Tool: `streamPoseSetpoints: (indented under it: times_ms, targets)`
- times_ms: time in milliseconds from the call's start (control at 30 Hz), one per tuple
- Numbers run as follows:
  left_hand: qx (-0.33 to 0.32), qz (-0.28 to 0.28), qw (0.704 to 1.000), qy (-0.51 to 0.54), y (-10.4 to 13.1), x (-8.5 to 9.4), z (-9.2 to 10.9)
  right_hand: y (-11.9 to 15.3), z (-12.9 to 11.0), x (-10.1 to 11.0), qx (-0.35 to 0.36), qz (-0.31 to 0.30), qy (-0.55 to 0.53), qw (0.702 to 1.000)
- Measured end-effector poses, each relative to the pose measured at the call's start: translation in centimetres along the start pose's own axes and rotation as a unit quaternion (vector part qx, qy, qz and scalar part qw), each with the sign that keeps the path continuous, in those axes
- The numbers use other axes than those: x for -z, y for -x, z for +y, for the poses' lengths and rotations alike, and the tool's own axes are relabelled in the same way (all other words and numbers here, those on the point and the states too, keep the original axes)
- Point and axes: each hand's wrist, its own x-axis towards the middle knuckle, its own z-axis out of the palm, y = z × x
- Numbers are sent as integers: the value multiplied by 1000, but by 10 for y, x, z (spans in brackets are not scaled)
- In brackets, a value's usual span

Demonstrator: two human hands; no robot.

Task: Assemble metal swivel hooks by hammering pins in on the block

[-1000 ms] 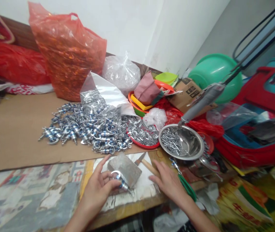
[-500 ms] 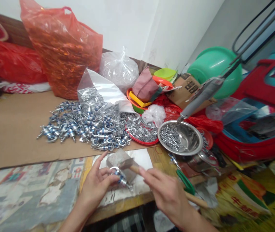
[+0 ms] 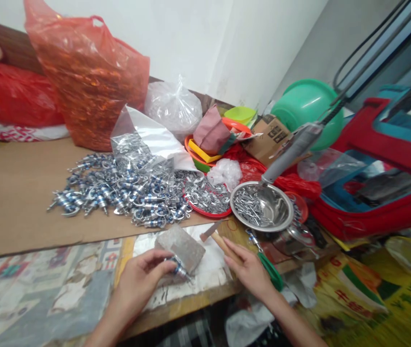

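My left hand (image 3: 149,274) pinches a small blue and silver metal fitting (image 3: 179,270) against the near side of a grey block (image 3: 182,246). The block lies on a white sheet (image 3: 212,270) at the table's front edge. In my right hand (image 3: 251,270) is the wooden handle of a small hammer (image 3: 211,232), whose head is raised to the right of the block, apart from the fitting. A large pile of similar fittings (image 3: 118,190) lies behind the block on brown cardboard (image 3: 17,193).
A steel bowl of metal pins (image 3: 261,207) stands beside a red tray of small metal pieces (image 3: 209,195). A grey-handled tool (image 3: 292,152) hangs over the bowl. Green scissors handles (image 3: 270,272) lie right of my right hand. Plastic bags (image 3: 89,77) line the wall.
The hammer has moved off the block and fitting to the right, with my right hand. My left fingers have closed in around the fitting, lower against the block. The view has shifted slightly.
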Motion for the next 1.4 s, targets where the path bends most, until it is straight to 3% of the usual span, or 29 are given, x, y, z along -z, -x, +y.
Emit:
streamPoseSetpoints:
  times_ms: [100,200,267,400,533,700,833,967,1100,1267,1400]
  targets:
    - [-87,15,993,-79,-1,2,-1,-16,10,3,-6,-42,65,997]
    - [-150,36,983,-99,-3,0,0,-51,-1,2,21,4,141,990]
    - [-160,42,980,-107,-3,-2,3,-84,-9,-3,13,42,180,983]
    - [-155,4,982,-105,-1,-2,7,-146,-16,-19,-27,31,205,978]
    - [-149,-27,982,-111,4,3,3,-168,-10,-24,-55,34,202,977]
    - [-166,-24,980,-108,7,7,2,-159,2,-7,-46,87,150,984]
    - [-178,-17,977,-118,5,4,2,-132,-14,-7,-6,111,72,991]
    - [-135,8,989,-51,3,-2,-7,-80,-55,-27,72,69,-24,995]
    - [-130,0,991,17,1,-4,-11,-40,-82,-41,142,-2,-199,970]
    - [-139,30,988,-60,4,-2,-3,-36,-83,-43,115,-31,-289,950]
    - [-166,-13,984,-71,9,0,3,-31,-80,-39,146,-7,-271,951]
